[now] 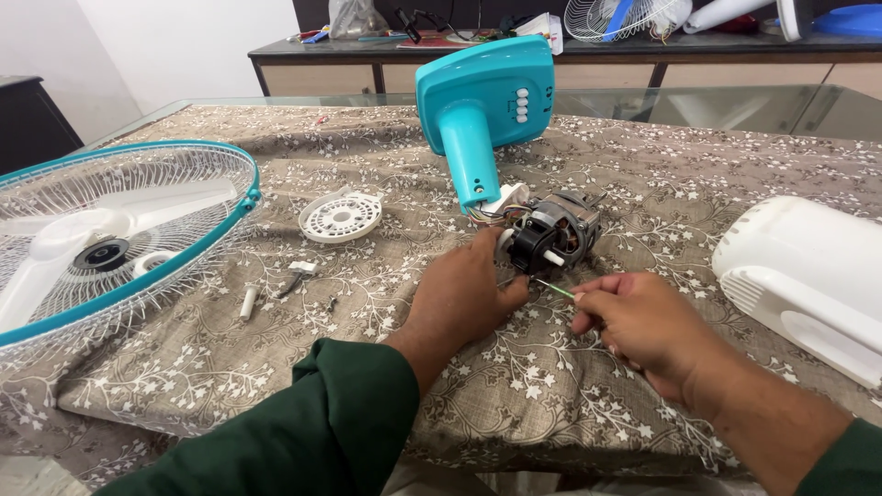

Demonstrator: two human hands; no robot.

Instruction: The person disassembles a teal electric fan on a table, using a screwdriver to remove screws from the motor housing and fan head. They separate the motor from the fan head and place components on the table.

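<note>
A black fan motor [554,232] with copper windings and a white shaft lies on the patterned cloth, joined by coloured wires to a turquoise fan stand [485,108] tipped on its side. My left hand [464,292] rests against the motor's near side, thumb and fingers on its black housing. My right hand [643,323] pinches a thin green-handled screwdriver [557,289] whose tip points at the motor's lower front.
A wire fan guard with turquoise rim and white blades [101,241] sits at left. A round white cap [341,218], small white knobs and screws [276,287] lie mid-table. A white motor cover [808,276] is at right. A cluttered sideboard [570,46] stands behind.
</note>
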